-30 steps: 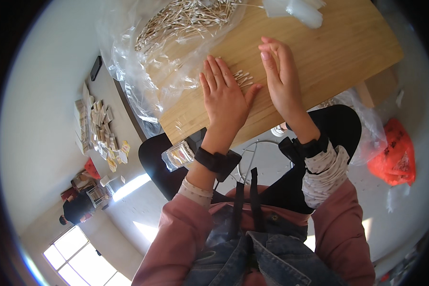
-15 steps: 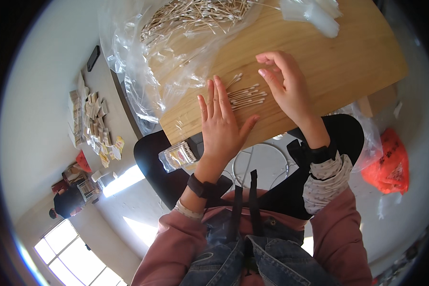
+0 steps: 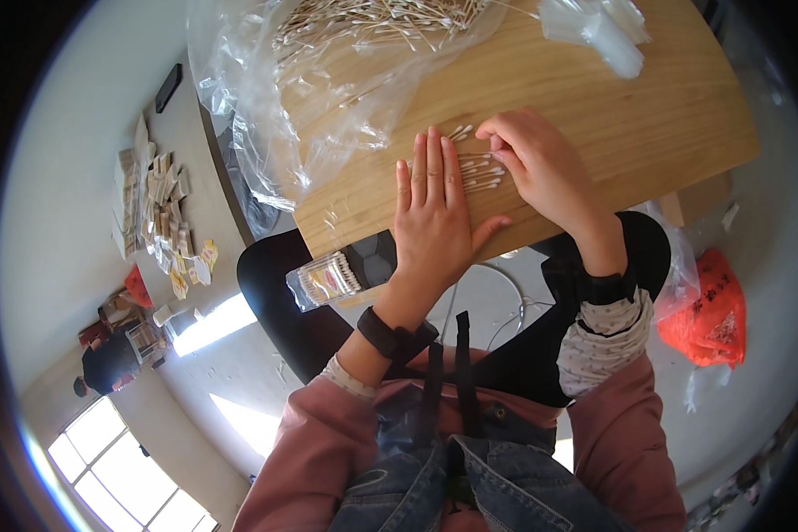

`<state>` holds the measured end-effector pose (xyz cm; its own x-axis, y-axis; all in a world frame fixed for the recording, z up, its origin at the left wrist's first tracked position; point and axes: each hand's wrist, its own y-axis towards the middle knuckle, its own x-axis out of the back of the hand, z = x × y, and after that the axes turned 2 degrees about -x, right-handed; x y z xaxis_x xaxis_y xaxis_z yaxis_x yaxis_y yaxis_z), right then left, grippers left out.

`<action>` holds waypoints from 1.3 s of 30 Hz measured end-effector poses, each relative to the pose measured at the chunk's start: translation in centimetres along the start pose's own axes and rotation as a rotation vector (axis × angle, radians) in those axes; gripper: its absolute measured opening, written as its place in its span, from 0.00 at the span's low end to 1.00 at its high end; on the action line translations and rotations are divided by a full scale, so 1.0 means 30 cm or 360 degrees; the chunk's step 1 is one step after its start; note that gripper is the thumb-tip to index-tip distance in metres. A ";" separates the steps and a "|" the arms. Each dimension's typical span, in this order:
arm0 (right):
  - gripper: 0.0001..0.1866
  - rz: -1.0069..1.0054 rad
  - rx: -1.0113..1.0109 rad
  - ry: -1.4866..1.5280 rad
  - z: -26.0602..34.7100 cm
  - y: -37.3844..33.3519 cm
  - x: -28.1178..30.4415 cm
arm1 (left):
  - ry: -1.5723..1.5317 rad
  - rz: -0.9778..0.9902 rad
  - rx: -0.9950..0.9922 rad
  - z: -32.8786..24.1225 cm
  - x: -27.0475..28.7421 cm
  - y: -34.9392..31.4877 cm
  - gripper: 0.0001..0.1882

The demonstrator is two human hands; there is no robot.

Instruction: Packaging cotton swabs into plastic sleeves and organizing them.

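Note:
A small row of cotton swabs (image 3: pixel 481 176) lies on the wooden table, white tips pointing right. My left hand (image 3: pixel 436 213) rests flat over their left part, fingers outstretched and thumb apart, hiding much of the sticks. At the tips, my right hand (image 3: pixel 545 168) is closed in a pinch, thumb against curled fingers. Whatever sits between those fingertips is too small to make out. Slightly apart from the row, a few more swab tips (image 3: pixel 460 133) show beyond my left fingertips. By the near table edge, left of my left wrist, lies a clear packet of cotton swabs (image 3: pixel 330 278).
A large heap of loose cotton swabs (image 3: pixel 372 19) lies on clear plastic sheeting (image 3: pixel 279 142) at the far left. Clear plastic bags (image 3: pixel 607 35) lie at the far right of the table (image 3: pixel 683 115). A red bag (image 3: pixel 709 315) is on the floor; another person (image 3: pixel 111 362) is at far left.
My right hand has moved left and down to the swab tips, and its fingers have closed. My left hand has shifted right, its fingers now closer together over the sticks.

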<state>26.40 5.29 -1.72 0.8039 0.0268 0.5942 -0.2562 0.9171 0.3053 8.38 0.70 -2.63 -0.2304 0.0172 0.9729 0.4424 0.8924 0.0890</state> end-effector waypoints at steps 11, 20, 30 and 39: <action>0.09 -0.0446 -0.0597 -0.0592 0.074 -0.252 0.345 | -0.0364 -0.0161 -0.0018 0.022 0.000 -0.034 0.53; 0.12 -0.0680 -0.1242 -0.0959 0.038 -0.627 0.505 | -0.0076 -0.0184 -0.0099 -0.038 0.006 -0.014 0.54; 0.10 -0.0671 -0.0190 0.0229 0.095 0.045 -0.021 | 0.0135 -0.0059 -0.0091 -0.007 -0.018 0.041 0.57; 0.25 -0.0793 -0.0581 0.1057 0.058 -0.046 -0.113 | -0.1472 -0.0691 0.0462 0.028 0.039 -0.016 0.31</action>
<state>23.10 3.24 -2.86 0.9492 -0.2867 -0.1298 0.2993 0.9499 0.0900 7.18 0.68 -1.70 -0.9425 -0.1012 0.3184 -0.0316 0.9757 0.2167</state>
